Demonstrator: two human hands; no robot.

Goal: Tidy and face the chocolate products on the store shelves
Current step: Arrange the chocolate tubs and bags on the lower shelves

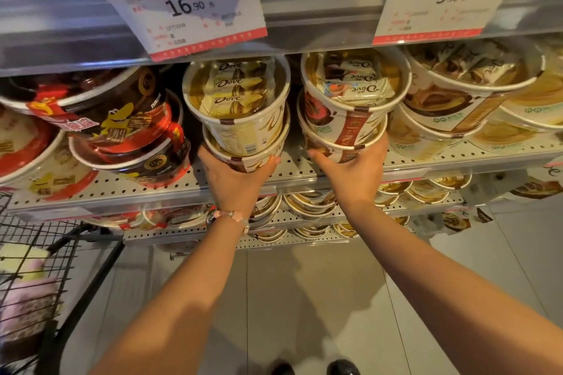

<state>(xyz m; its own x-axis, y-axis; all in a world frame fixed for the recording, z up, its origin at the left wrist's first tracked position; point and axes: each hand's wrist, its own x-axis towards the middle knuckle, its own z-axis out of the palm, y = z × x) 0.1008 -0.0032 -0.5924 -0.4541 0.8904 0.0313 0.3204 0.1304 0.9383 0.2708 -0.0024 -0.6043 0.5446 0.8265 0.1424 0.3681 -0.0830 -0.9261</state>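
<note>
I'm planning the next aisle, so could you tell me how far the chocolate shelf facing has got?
Partly done. Each hand, left hand and right hand, grips a two-high Dove tub stack. The dark tubs at left and cream tubs at right sit tilted, unfaced.

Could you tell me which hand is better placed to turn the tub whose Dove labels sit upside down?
Right. The right hand already grips the stack under the upside-down tub; the left hand holds the neighbouring stack.

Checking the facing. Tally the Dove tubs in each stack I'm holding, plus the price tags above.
Tubs in left stack, held by left hand: 2
Tubs in right stack, held by right hand: 2
Price tags: 2
Total: 6
</note>
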